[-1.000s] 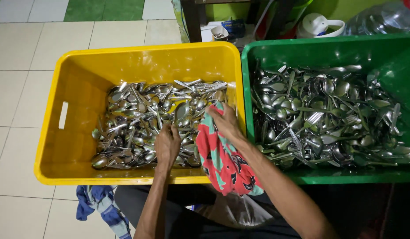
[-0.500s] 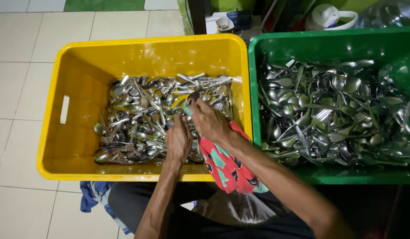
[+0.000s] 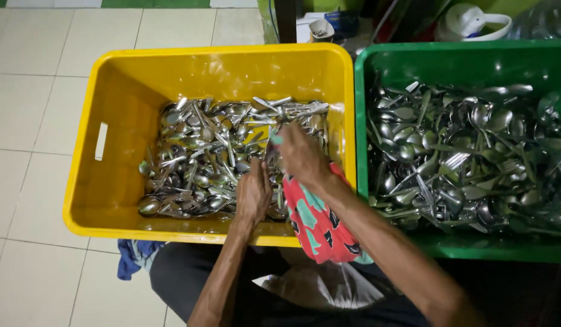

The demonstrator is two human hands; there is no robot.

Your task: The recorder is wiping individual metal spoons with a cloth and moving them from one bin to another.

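Over the yellow crate (image 3: 111, 200), both hands meet above a heap of spoons and forks. The right hand (image 3: 301, 156) has its fingers wrapped in a red patterned cloth (image 3: 314, 221), closed around one piece of cutlery (image 3: 269, 158) whose metal shows just beside the knuckles; the cloth trails from the palm over the crate's near rim. The left hand (image 3: 253, 192) lies just below and left of the right fingers, curled narrowly at the lower end of the same piece; whether it grips it firmly cannot be told. Beyond the fingertips, the unsorted pile (image 3: 202, 157) fills the crate's floor up to its far side. To the right of the right wrist stands a green crate (image 3: 474, 63), holding a wider spread of spoons and forks (image 3: 468, 157). Judged from this layout, one item is being wiped, a large share already lies in the green crate, and a considerable heap in the yellow crate remains. A blue cloth (image 3: 135, 257) lies on the tiled floor (image 3: 26, 109) below the left forearm.
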